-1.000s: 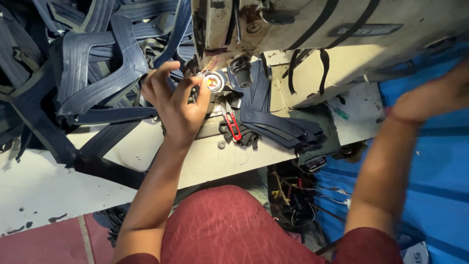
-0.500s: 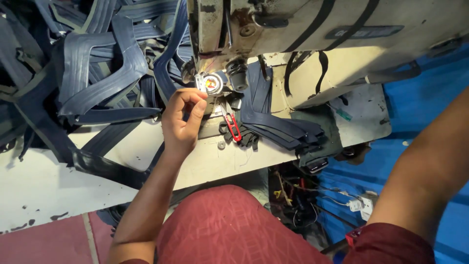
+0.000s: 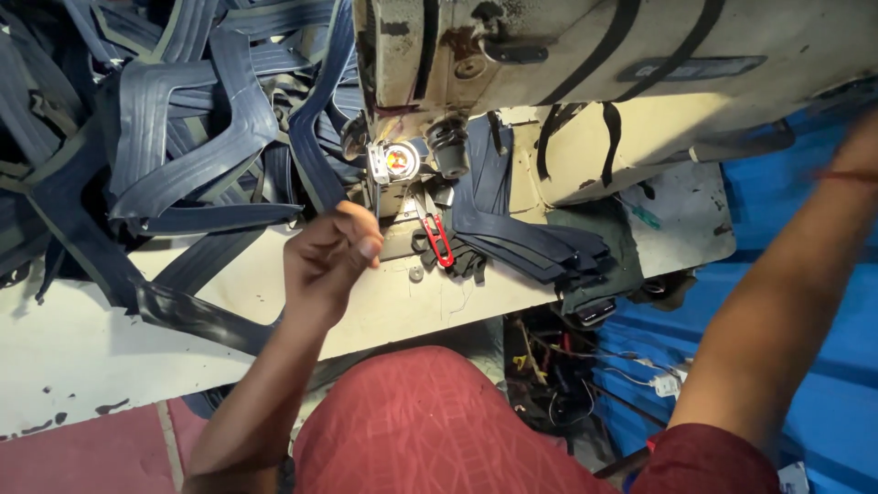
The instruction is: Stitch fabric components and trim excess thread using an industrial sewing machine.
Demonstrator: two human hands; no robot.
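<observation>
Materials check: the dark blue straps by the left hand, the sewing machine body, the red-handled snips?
Dark blue straps: look like woven or coated webbing, slight sheen, ribbed lengthwise, bending limply. Cream sewing machine body: seems painted metal, with chipped, grimy paint and dark patches. Red-handled snips: red handles probably plastic or painted, blades likely steel, too small to confirm. Left hand is pinched shut just below one strap's end.

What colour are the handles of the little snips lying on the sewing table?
Red. The snips show best in the head view, just right of the left hand.
</observation>
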